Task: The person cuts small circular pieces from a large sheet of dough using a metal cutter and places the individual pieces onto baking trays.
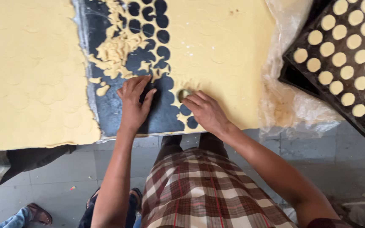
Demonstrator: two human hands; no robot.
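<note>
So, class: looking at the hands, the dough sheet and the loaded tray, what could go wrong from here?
1. The right hand presses a round cutter at the ragged edge of the dough sheet; a cut there may come out incomplete.
2. The left hand rests beside loose scraps, which could stick to fresh rounds.
3. The tray of rounds seems to overhang the table edge and might tip.

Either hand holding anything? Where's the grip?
Right hand pinches a small round cutter by its rim, pressed on the dough sheet. Left hand holds nothing, flat on the dark worktop.
</note>
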